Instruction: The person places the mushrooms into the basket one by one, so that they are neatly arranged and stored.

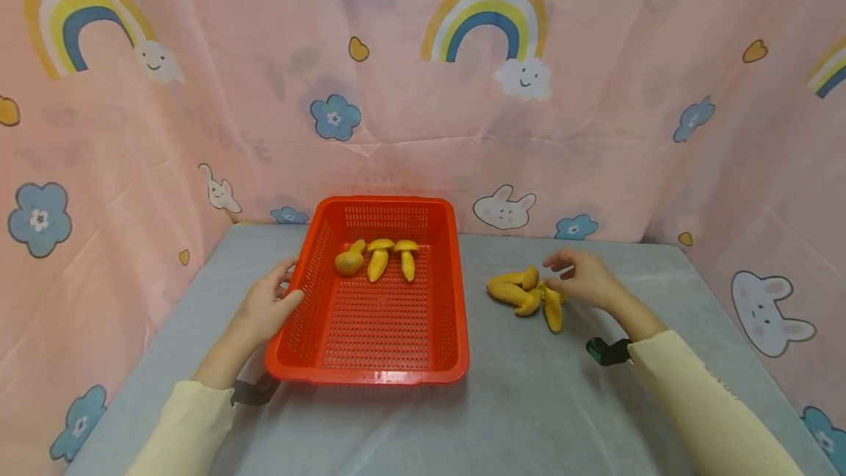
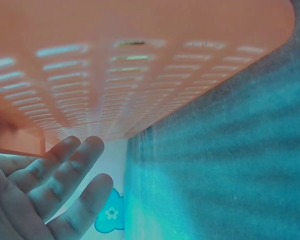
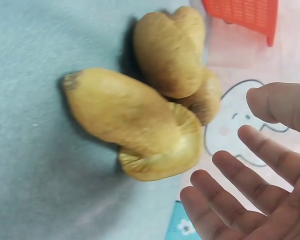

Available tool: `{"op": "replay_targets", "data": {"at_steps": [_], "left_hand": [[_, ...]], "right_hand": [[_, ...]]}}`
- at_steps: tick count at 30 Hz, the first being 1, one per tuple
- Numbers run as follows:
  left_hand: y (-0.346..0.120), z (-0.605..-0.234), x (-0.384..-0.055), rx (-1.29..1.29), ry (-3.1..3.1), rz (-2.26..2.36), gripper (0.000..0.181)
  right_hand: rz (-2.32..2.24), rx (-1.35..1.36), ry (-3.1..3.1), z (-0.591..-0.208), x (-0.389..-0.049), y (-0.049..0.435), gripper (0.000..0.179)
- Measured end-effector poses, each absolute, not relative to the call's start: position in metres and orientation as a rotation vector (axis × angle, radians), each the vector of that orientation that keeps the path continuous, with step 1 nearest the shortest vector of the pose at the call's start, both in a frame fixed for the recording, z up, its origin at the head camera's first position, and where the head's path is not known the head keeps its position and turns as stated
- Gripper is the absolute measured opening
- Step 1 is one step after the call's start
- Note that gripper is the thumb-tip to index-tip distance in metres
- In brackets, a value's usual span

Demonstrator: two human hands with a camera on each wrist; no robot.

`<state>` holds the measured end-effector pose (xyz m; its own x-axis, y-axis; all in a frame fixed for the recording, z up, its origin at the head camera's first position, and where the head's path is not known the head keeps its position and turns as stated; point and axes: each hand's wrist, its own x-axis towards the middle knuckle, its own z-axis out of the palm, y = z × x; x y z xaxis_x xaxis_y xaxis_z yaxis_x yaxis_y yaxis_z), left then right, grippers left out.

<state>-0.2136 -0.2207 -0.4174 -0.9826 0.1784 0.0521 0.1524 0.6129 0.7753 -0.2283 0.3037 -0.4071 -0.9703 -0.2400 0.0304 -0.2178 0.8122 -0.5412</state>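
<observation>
Three yellow mushrooms, among them one (image 1: 378, 259), lie toward the far end inside a red plastic basket (image 1: 460, 300). At its left rim is my left hand (image 1: 264, 307), thumb over the edge; in the left wrist view its fingers (image 2: 65, 182) extend loosely beside the outer wall. More yellow mushrooms (image 1: 512, 292) lie clustered on the table to the basket's right. My right hand (image 1: 584, 278) hovers just above and right of them, holding nothing. The right wrist view shows its fingers spread, apart from the nearest mushroom (image 3: 122, 110), whose cap edge is ridged.
A grey table (image 1: 529, 402) bears the basket and the loose mushrooms. Pink curtain cloth (image 1: 410, 145) printed with rainbows, flowers and rabbits hangs behind and at both sides. A dark wrist device (image 1: 608, 351) hangs under the right sleeve.
</observation>
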Motion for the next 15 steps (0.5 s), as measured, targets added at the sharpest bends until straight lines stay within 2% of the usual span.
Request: {"op": "replay_targets", "data": {"at_steps": [15], "left_hand": [[-0.220,-0.419,-0.214,0.278,2.794,1.338,0.062]], "right_hand": [[-0.891,-0.338,2.918,-0.432,-0.234,0.314,0.030]]}}
